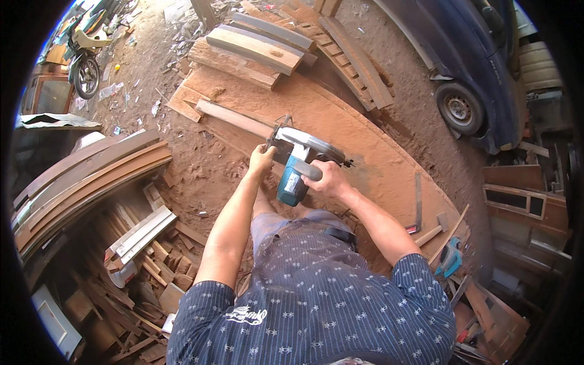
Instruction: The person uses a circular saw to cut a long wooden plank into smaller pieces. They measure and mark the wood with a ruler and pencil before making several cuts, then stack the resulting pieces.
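Observation:
A teal and grey circular saw [299, 163] rests on a large reddish wooden slab [371, 152] dusted with sawdust. My right hand [326, 178] grips the saw's grey rear handle. My left hand [262, 159] is closed on the saw's front left side, by the base plate. The saw sits at the near end of a pale narrow plank [231, 117] lying on the slab. The blade is hidden under the guard.
Thick planks [258, 45] are stacked at the slab's far end. A steel square [418, 201], a hammer [433, 230] and a teal power tool [450, 258] lie at right. Curved boards [85, 179] and offcuts [152, 255] pile at left. A blue car [474, 67] stands right, a motorbike [85, 55] left.

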Motion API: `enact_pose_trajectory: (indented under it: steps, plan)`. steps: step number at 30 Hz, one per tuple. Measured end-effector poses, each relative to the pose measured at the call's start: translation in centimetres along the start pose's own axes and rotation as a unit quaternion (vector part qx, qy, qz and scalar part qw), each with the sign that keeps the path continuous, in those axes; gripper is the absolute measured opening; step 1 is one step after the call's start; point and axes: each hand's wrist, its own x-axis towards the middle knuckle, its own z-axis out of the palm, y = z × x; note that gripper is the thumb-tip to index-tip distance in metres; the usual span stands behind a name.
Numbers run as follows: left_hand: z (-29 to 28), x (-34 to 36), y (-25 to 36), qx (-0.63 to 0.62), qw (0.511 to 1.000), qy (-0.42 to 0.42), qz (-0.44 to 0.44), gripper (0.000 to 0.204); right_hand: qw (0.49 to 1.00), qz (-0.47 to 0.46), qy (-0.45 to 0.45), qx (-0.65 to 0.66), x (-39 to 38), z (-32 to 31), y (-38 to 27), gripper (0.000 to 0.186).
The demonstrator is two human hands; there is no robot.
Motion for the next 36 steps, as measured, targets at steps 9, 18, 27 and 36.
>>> enact_pose_trajectory:
  steps: [9,18,27,36]
  plan:
    - [-6.7,4.1,1.1,-0.02,0.999,0.016,0.021,0.058,1.0,-0.02,-0.007,0.003,6.1,3.7,-2.9,0.033]
    - [-17.4,11.3,1.7,0.024,0.996,0.07,0.059,0.055,0.999,-0.044,-0.009,0.008,15.3,9.7,-8.7,0.032]
    - [-28.9,16.4,4.9,0.003,0.991,0.107,0.083,0.042,0.997,-0.068,-0.033,-0.007,25.7,16.4,-13.8,0.035]
    - [-35.9,20.2,7.3,-0.028,0.996,0.074,0.03,0.039,0.998,-0.055,-0.034,0.002,31.7,19.9,-17.1,0.039]
